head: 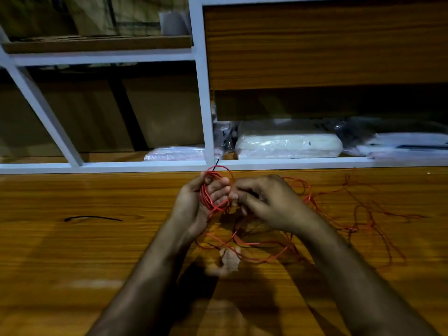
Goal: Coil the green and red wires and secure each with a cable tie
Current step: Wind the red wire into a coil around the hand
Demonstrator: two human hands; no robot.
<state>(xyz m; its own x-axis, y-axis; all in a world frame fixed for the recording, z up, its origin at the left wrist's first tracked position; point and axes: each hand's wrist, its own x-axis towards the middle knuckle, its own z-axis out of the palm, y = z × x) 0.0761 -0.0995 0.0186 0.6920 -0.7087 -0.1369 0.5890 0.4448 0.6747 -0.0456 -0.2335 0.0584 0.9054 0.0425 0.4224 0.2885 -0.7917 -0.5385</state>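
Dim shelf; right hand hides red wire.

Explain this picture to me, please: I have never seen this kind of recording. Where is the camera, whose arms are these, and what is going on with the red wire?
There is no machine here. A person wears one camera on the head, looking forward and down, so the two bare arms entering from the bottom are the person's own.

The left hand holds a bundle of red wire already wound into loops. The right hand, fingers curled, seems to pinch the wire next to the coil, probably feeding another turn; the exact grip is hidden.

The rest of the red wire lies loose and tangled on the wooden table, under and to the right of the hands. A short black strip, possibly a cable tie, lies on the table to the left. No green wire shows. Behind the table stands a white shelf with plastic-wrapped packs.
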